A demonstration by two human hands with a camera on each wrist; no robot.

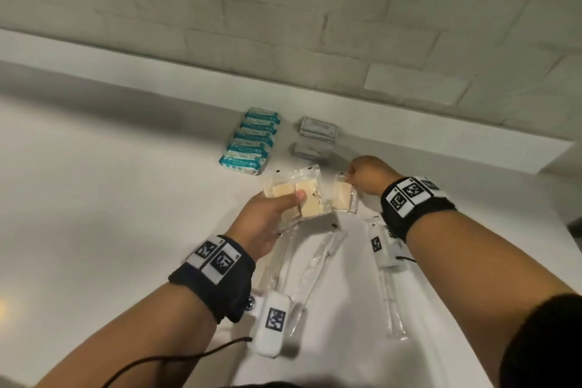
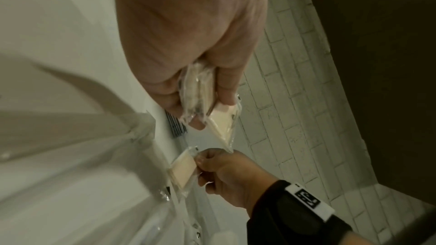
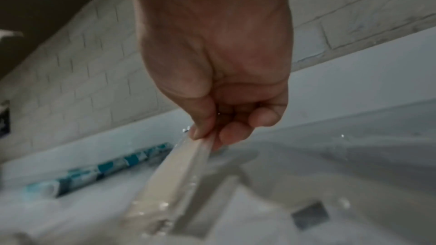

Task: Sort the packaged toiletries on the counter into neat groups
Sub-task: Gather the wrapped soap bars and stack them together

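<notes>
Left hand [image 1: 267,217] holds soap packets [image 1: 296,195]; right hand [image 1: 367,175] pinches one [image 1: 342,195] upright.

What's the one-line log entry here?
left hand: holds soap packets | right hand: pinches one soap packet | teal packs: grouped

Right hand [image 3: 212,59] fills top centre of frame, thumb & fingers pinching top edge of a clear-wrapped pale bar [image 3: 174,172], which slants down twd lower left. Blurry teal-and-white packets [image 3: 99,169] lie in a row at left on the white table [image 3: 354,137]. Small grey packet [image 3: 310,215] at lower right. Pale brick wall [image 3: 82,81] behind, upper left & right.
</notes>
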